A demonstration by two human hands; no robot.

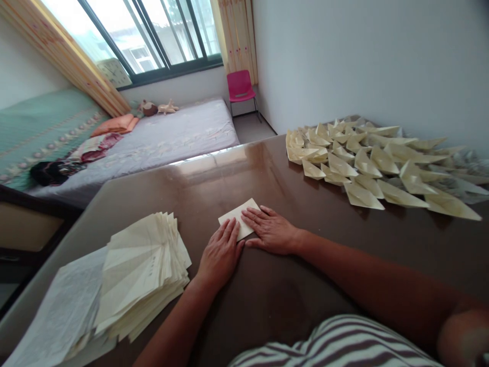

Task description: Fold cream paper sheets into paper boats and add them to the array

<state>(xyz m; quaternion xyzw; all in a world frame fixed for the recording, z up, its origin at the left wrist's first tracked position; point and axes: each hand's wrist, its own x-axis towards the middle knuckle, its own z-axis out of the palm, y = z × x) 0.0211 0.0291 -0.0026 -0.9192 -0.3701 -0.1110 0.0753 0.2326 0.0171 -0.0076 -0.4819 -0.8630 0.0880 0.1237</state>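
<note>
A small folded sheet of cream paper [244, 232] lies flat on the brown table [263, 295] in front of me. My left hand [223, 250] rests on its near left part, fingers stretched out and pressing down. From the right, my right hand [271, 229] lies flat across the paper's other side, fingers extended and the thumb close to the left thumb. Both hands cover parts of the sheet, so its folds are mostly hidden. Left of my left hand sits a stack of creased cream paper sheets [141, 260].
Many folded paper boats [367, 163] crowd the table's far right by the wall. Greyish printed sheets [64, 300] lie under the stack at left. Beyond the table stand a bed [191, 127] and a pink chair [240, 86] below a window.
</note>
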